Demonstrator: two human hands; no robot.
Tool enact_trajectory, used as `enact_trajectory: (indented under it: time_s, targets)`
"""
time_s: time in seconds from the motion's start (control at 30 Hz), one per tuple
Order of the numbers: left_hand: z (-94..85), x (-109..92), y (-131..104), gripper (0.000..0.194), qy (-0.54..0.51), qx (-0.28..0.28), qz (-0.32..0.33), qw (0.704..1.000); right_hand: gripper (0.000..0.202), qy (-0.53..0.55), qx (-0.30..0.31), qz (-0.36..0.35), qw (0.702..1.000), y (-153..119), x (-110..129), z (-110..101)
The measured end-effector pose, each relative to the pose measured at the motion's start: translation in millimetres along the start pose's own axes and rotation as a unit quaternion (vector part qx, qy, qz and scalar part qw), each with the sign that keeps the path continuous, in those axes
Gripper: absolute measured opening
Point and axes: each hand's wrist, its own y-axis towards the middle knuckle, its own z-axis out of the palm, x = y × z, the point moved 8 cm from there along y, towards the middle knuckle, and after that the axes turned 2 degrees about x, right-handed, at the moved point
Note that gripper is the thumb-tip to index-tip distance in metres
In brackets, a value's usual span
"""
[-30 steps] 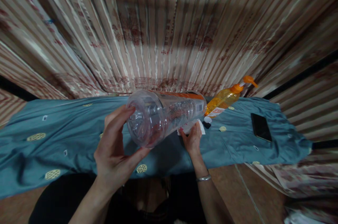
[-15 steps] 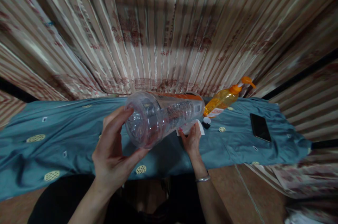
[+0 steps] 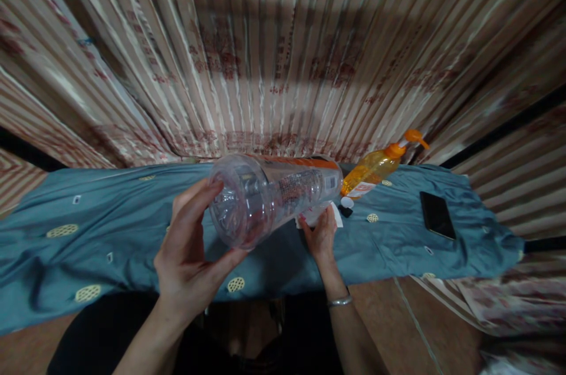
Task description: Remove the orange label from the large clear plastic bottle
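Observation:
A large clear plastic bottle (image 3: 292,186) lies tilted in the air above the cloth, its base facing me and its far end pointing right. An orange band runs along its upper side, with a printed label and a barcode. My left hand (image 3: 190,245) grips the base, thumb below and fingers over the top. Under the bottle's far end, my right hand (image 3: 322,234) is closed on a white tissue (image 3: 336,217); its fingertips are partly hidden. Just beyond that hand are a small white disc (image 3: 347,202) and a small black piece (image 3: 345,210).
An orange pump bottle (image 3: 370,173) stands behind the clear bottle's far end. A dark phone (image 3: 437,214) rests on the right part of the teal patterned cloth (image 3: 389,245). Pleated curtains (image 3: 283,56) hang behind and at both sides, with dark bars at left and right.

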Motion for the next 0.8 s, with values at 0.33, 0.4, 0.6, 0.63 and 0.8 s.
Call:
enact_trajectory:
  time_s: [0.33,0.4,0.6,0.63,0.8]
  targets:
    - [0.7,-1.7,0.7,0.078,0.018,-0.001,0.002,1.000,0.073,0.015,0.010,0.003,1.000,-0.9,-1.9,2.3]
    - [0.5,-1.5,0.8,0.077,0.020,-0.001,0.001,1.000,0.073,0.019,0.018,0.007,1.000,-1.6,-2.7,4.3]
    - [-0.3,-2.9,1.3,0.079,0.028,0.002,0.010,1.000,0.074,0.017,0.016,0.004,1.000,-2.3,-2.2,4.6]
    - [-0.2,-2.6,1.5,0.078,0.030,0.002,0.007,1.000,0.073,0.018,0.017,0.004,1.000,-2.4,-2.3,5.0]
    - [-1.2,-1.4,1.4,0.075,0.034,-0.009,0.005,0.999,0.073,0.014,0.002,-0.001,1.000,-3.8,-3.4,6.3]
